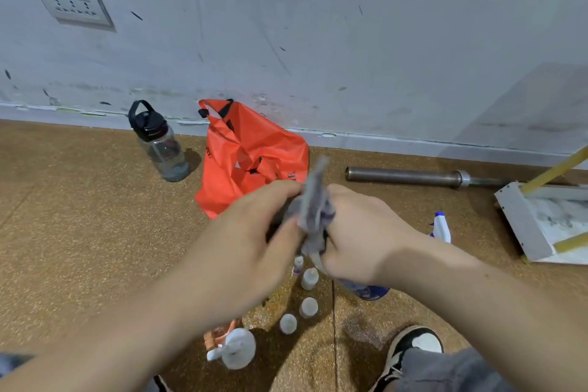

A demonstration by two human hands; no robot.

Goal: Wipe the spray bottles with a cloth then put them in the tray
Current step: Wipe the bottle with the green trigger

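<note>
Both hands, left hand (254,232) and right hand (359,235), grip cloth (313,210) at chest height

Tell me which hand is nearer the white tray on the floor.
Right. The right hand grips the cloth at centre, with the white tray off to its right; the left hand holds the cloth's other side, farther from the tray.
</note>
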